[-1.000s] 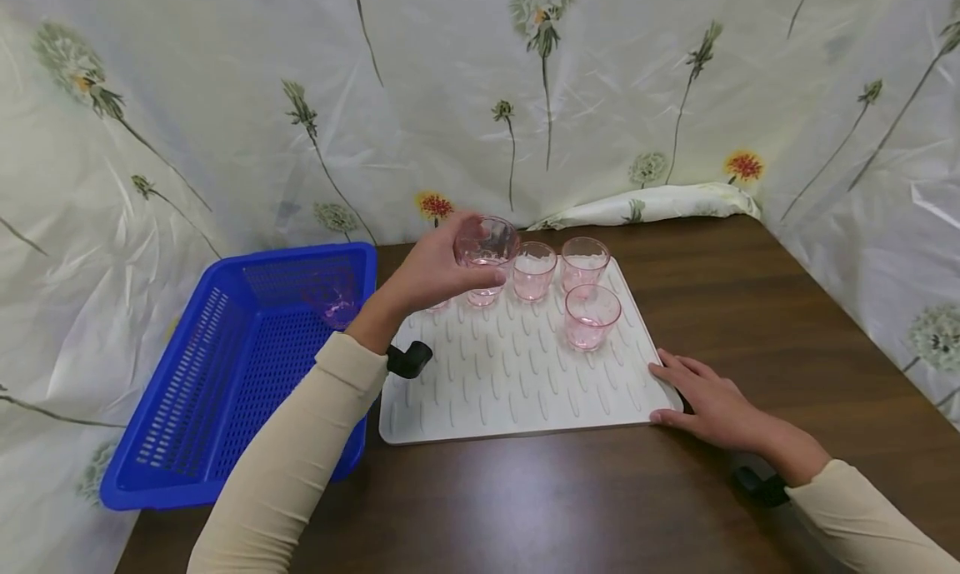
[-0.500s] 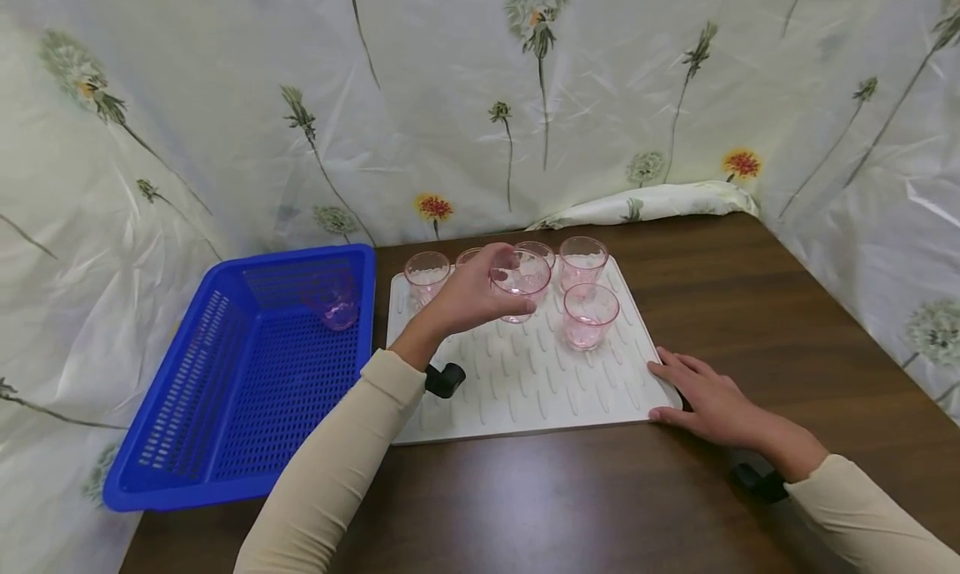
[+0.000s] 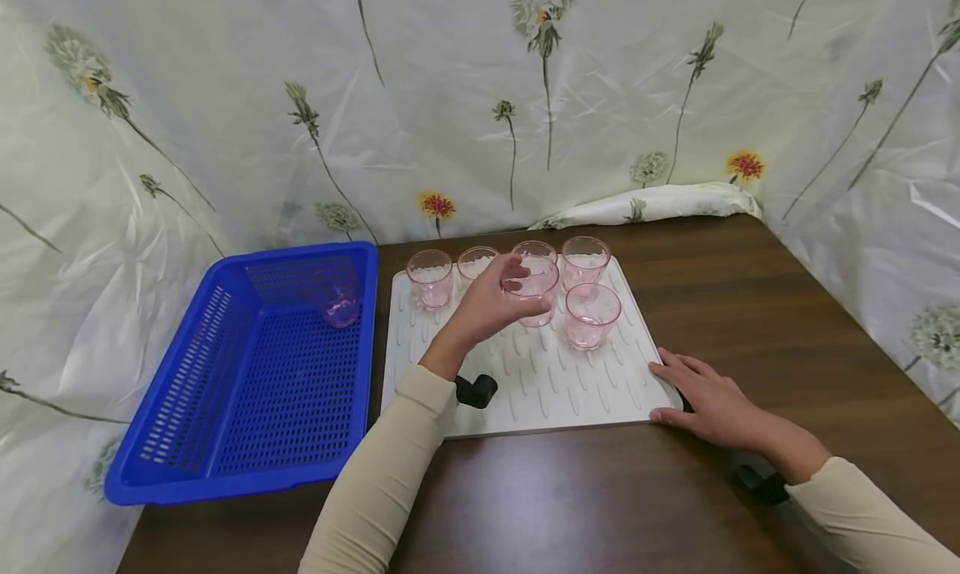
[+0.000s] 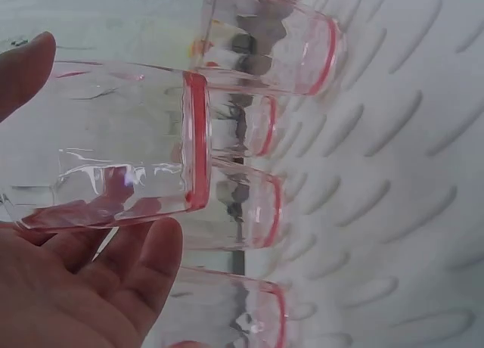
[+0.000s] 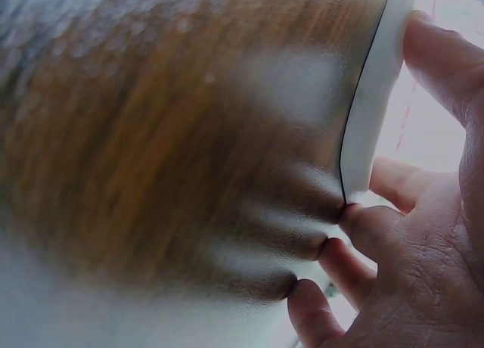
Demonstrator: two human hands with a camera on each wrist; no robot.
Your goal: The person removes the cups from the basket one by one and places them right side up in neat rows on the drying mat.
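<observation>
My left hand [image 3: 487,307] grips a clear pink-tinted glass [image 3: 542,295] by its sides, above the white ridged drying mat [image 3: 555,391]. In the left wrist view the base of the held glass [image 4: 113,144] is apart from the mat's surface. Several similar glasses stand upright on the mat: a row along the back, including one at the back left [image 3: 431,282], and one farther forward [image 3: 591,317] on the right. Spread along the mat's front right corner, my right hand [image 3: 708,403] touches its edge with thumb and fingers; the right wrist view shows fingertips on the tabletop.
A blue perforated plastic basket [image 3: 240,491] stands left of the mat, with another pink glass [image 3: 339,306] inside near its back right corner. Dark wooden tabletop [image 3: 540,507] lies in front and to the right. A floral plastic sheet [image 3: 420,99] hangs behind.
My left hand has carried the glass rightward across the mat, uncovering the back-left glasses. My right hand has stayed at the mat's corner.
</observation>
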